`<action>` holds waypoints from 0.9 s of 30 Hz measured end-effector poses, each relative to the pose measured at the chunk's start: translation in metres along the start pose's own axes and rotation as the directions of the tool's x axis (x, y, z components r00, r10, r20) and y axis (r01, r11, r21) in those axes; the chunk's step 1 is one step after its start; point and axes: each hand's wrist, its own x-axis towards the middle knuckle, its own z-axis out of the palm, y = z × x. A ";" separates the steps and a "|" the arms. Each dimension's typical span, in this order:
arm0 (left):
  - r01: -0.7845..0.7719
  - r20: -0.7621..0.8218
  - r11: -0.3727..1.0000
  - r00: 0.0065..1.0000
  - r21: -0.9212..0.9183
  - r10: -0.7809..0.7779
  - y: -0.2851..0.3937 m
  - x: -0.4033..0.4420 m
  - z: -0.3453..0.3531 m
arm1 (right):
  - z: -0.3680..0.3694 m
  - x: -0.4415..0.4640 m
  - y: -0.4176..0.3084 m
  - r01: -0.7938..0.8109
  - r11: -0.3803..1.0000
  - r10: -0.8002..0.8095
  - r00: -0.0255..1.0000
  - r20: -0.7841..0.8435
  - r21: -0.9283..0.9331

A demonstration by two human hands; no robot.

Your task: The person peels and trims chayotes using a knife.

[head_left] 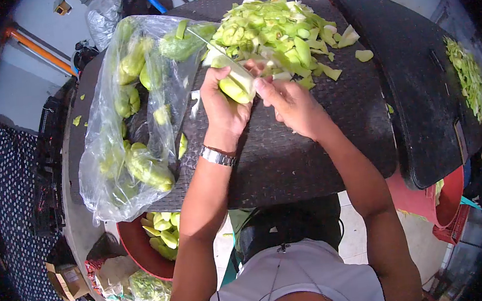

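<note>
In my left hand [219, 104] is a partly peeled, pale green chayote [235, 89], gripped with the thumb along its upper side. My right hand [297, 108] is closed on a knife [220, 50], whose thin blade lies across the chayote and points to the upper left. The knife's handle is hidden in my fingers. Just beyond both hands is a large heap of green peelings [277, 27] on the dark woven-textured table [309, 168]. To the left, a clear plastic bag [98, 143] holds several whole chayotes [148, 167].
Below the table's left edge, a red tub [130, 245] contains peeled pieces. A second black table [415, 82] at the right bears shredded green peelings [465, 79]. Another red bucket [451, 194] stands under it. Bags and a cardboard box [68, 280] sit on the lower left.
</note>
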 end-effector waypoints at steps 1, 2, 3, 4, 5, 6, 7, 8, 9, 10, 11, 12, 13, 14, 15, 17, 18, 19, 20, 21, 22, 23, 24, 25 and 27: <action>0.009 0.031 1.000 0.999 0.010 -0.009 0.001 0.002 -0.004 | 0.000 0.000 0.001 0.047 0.999 -0.047 0.998 -0.048 -0.006; 0.016 0.062 1.000 0.998 0.021 -0.018 0.004 0.003 -0.009 | 0.001 0.000 0.002 0.093 0.996 -0.094 0.991 -0.097 -0.017; 0.022 0.094 0.999 0.995 0.031 -0.025 0.005 0.005 -0.012 | 0.001 0.001 0.007 0.081 0.994 -0.089 0.987 -0.136 -0.069; 0.040 0.105 0.998 0.993 0.046 -0.045 0.004 0.006 -0.014 | 0.001 0.002 0.009 0.067 0.990 -0.088 0.981 -0.173 -0.120; 0.058 0.118 0.996 0.991 0.061 -0.065 0.004 0.006 -0.013 | 0.002 0.002 0.008 0.063 0.993 -0.081 0.981 -0.178 -0.104; 0.075 0.131 0.994 0.988 0.075 -0.084 0.003 0.006 -0.012 | 0.002 0.002 0.006 0.058 0.994 -0.074 0.980 -0.183 -0.089; 0.053 0.075 0.994 0.995 0.100 -0.061 0.000 0.005 -0.010 | 0.003 0.001 0.005 0.052 0.996 -0.065 0.980 -0.190 -0.074; 0.035 0.019 0.992 0.999 0.125 -0.038 -0.003 0.000 -0.001 | 0.002 0.001 0.005 0.059 0.993 -0.077 0.980 -0.183 -0.103; 0.019 -0.038 0.988 0.999 0.150 -0.013 -0.007 -0.003 0.004 | 0.002 0.001 0.005 0.064 0.989 -0.087 0.981 -0.176 -0.132; 0.029 -0.040 0.985 0.999 0.171 -0.023 -0.010 -0.004 0.005 | 0.001 0.002 0.005 0.069 0.985 -0.096 0.981 -0.167 -0.161; 0.039 -0.043 0.981 0.999 0.193 -0.031 -0.012 -0.005 0.005 | 0.002 0.003 0.006 0.087 0.981 -0.115 0.980 -0.162 -0.173; 0.048 -0.047 0.975 0.998 0.215 -0.039 -0.013 -0.006 0.005 | 0.002 0.004 0.009 0.104 0.977 -0.134 0.979 -0.157 -0.184; 0.006 0.008 0.965 1.000 0.262 -0.009 -0.017 -0.005 -0.001 | 0.004 0.004 0.011 0.122 0.973 -0.153 0.976 -0.152 -0.194; -0.028 0.003 0.963 1.000 0.268 0.029 -0.019 -0.006 0.001 | 0.005 0.004 0.011 0.135 0.962 -0.173 0.974 -0.146 -0.235; -0.063 -0.002 0.960 0.998 0.274 0.066 -0.022 -0.007 0.004 | 0.006 0.004 0.012 0.148 0.950 -0.192 0.972 -0.138 -0.275; -0.115 0.019 0.940 0.993 0.322 0.115 -0.023 -0.006 0.004 | 0.006 0.005 0.012 0.172 0.940 -0.216 0.969 -0.121 -0.296; -0.138 0.015 0.918 0.990 0.372 0.142 -0.024 -0.005 0.004 | 0.006 0.006 0.013 0.182 0.944 -0.220 0.969 -0.113 -0.275; -0.159 0.014 0.893 0.986 0.422 0.169 -0.025 -0.004 0.005 | 0.005 0.006 0.014 0.192 0.948 -0.224 0.969 -0.107 -0.254; -0.179 0.014 0.865 0.981 0.470 0.195 -0.025 -0.004 0.009 | 0.003 0.005 0.015 0.202 0.947 -0.236 0.965 -0.115 -0.249; -0.140 0.010 0.884 0.988 0.447 0.152 -0.022 -0.004 0.011 | 0.001 0.005 0.016 0.215 0.946 -0.249 0.961 -0.121 -0.243; -0.100 0.003 0.900 0.994 0.424 0.109 -0.017 -0.006 0.011 | -0.002 0.004 0.017 0.226 0.945 -0.261 0.957 -0.126 -0.236; -0.062 0.000 0.914 0.998 0.401 0.068 -0.013 -0.007 0.012 | -0.007 0.006 0.017 0.133 0.979 -0.151 0.982 -0.113 -0.153; -0.057 0.001 0.910 0.998 0.411 0.062 -0.011 -0.006 0.011 | -0.016 0.009 0.016 0.037 0.997 -0.043 0.995 -0.089 -0.074; -0.048 0.001 0.905 0.999 0.422 0.052 -0.010 -0.005 0.011 | -0.024 0.010 0.014 -0.067 0.998 0.067 0.996 -0.059 0.005; -0.038 -0.003 0.911 0.999 0.411 0.043 -0.011 -0.003 0.014 | -0.021 0.011 0.013 -0.083 0.993 0.088 0.995 -0.053 0.087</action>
